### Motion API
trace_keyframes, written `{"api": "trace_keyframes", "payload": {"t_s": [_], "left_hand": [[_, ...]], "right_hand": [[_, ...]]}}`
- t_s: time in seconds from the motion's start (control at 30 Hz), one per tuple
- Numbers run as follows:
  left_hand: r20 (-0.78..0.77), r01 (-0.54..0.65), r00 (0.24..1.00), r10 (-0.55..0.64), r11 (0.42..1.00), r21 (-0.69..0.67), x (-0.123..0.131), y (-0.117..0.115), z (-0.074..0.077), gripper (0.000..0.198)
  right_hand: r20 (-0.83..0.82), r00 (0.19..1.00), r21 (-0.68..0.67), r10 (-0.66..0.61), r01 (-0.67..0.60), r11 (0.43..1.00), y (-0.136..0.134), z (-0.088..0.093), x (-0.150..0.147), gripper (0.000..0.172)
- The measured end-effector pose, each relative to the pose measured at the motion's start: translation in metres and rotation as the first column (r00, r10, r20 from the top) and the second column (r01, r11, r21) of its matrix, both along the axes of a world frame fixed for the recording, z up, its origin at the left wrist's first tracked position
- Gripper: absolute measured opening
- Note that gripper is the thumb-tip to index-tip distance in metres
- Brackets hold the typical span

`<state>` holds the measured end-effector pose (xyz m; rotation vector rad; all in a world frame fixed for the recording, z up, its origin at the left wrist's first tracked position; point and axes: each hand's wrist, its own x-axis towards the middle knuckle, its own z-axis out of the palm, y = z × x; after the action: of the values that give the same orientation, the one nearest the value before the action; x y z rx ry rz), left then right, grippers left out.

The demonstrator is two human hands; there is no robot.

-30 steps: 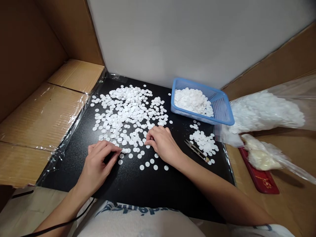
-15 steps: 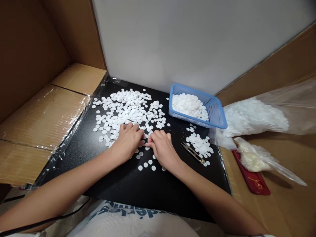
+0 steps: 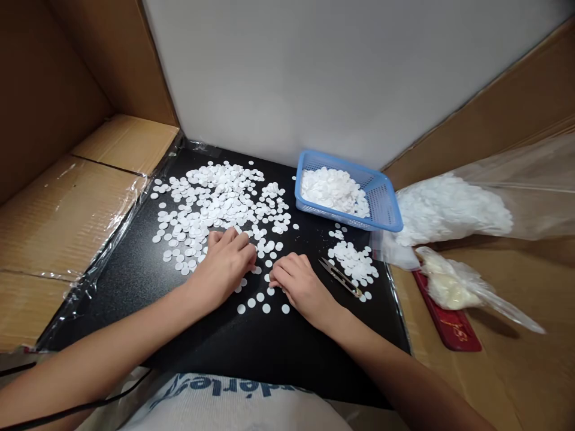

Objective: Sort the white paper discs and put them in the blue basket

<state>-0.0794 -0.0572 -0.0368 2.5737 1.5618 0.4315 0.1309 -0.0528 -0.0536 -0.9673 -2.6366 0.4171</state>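
Bare hands over loose white discs. The main heap of white discs spread across the left and middle of the black tabletop, reaching from near its back edge towards its centre. The left hand lay at the heap's near margin, fingers curled downward; the right hand lay apart from it, towards the right edge, fingers likewise bent. Whether either hand pinched a disc could not be told, the fingertips being partly hidden. Principal relation: the heap lay beyond the left hand, towards the back edge, and beyond and to the left of the right hand, so that the left was nearer. The discs, being round, had no long axis. Single discs lay between the hands, and a loose row lay nearer the front edge. Right of the right hand, thread snips, blades towards the back left corner, lay beside a smaller pile of discs. Near the back right corner stood a blue plastic basket, partly filled with discs.
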Motion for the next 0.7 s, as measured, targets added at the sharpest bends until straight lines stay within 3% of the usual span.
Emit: {"api": "trace_keyframes", "payload": {"t_s": [0.1,0.27,0.47,0.7], "left_hand": [[0.009,0.085,0.996,-0.086,0.989,0.124,-0.001,-0.026,-0.004,0.017],[0.132,0.041,0.99,-0.049,0.997,0.065,-0.004,-0.058,-0.011,0.018],[0.278,-0.13,0.95,0.14,0.99,-0.055,-0.022,-0.065,-0.005,0.016],[0.275,-0.255,0.924,0.267,0.964,-0.081,-0.032,-0.063,-0.003,0.013]], "right_hand": [[0.004,1.0,-0.076,-0.002,0.002,0.997,0.002,0.005,0.002,0.016],[0.112,0.993,-0.191,0.045,-0.023,0.981,0.012,0.017,0.004,0.018],[0.119,0.993,-0.298,-0.016,0.051,0.953,0.017,0.031,0.006,0.02],[0.014,0.988,-0.2,-0.152,0.152,0.968,0.018,0.015,-0.022,0.013]]}}
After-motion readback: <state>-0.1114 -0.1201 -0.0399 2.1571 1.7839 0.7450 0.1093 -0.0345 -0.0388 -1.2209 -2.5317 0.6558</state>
